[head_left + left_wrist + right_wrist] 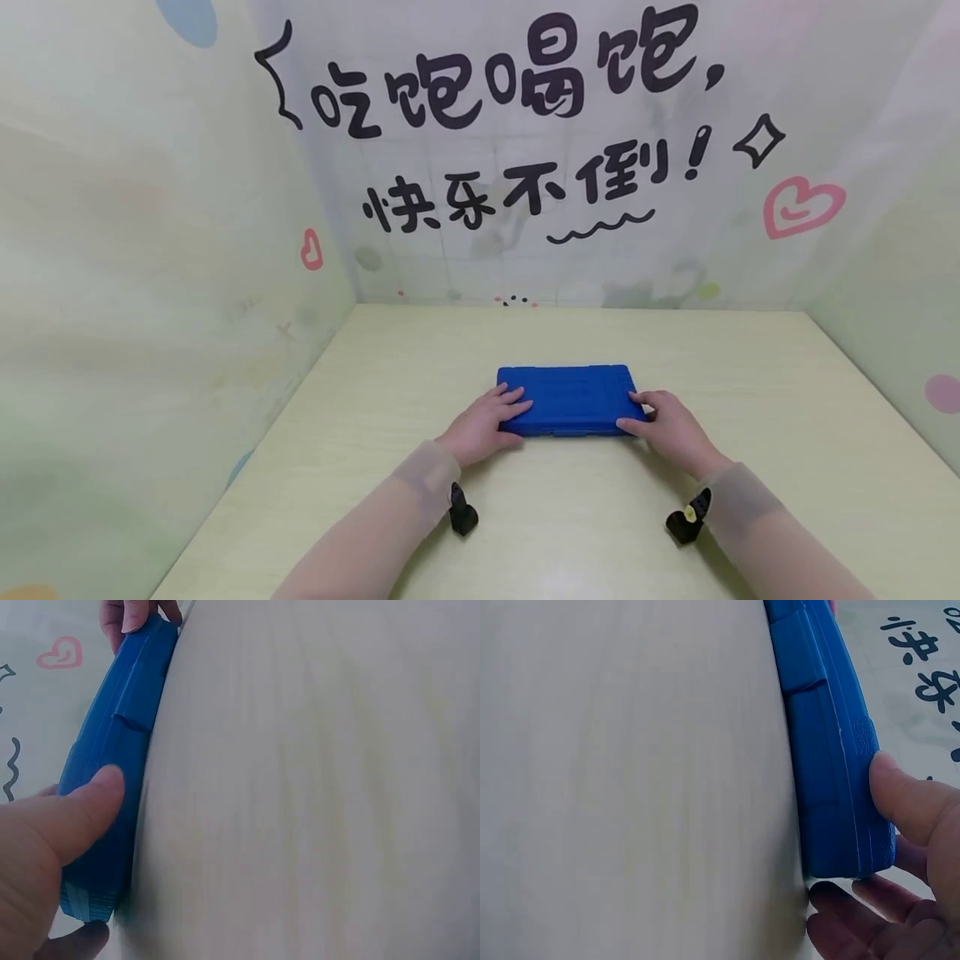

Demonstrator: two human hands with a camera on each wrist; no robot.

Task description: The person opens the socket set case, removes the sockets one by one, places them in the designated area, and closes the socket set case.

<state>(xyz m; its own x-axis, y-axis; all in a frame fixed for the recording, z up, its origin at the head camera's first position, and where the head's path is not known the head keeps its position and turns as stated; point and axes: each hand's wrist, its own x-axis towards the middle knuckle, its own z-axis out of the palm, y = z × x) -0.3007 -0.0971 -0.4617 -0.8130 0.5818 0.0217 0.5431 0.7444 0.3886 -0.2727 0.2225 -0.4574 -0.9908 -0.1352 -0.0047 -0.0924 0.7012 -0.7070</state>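
**Blue case touched at both ends**

The blue case [566,400] lies flat, mid-table, towards the far side. Your left hand [487,423] spreads its fingers over the left end, thumb against the near side. Your right hand [670,425] pinches the right end, thumb on top. Tabletop [577,508] stretches well past both ends and nearward; on the far side, a narrower strip meets the wall [450,271].

Head cam up high, left wrist cam [463,519] and right wrist cam [681,527] close in
Head looks forward and down over the surface [570,525]; wrist ones sit low, tipped sideways, both catching the front side of the blue case [566,400].
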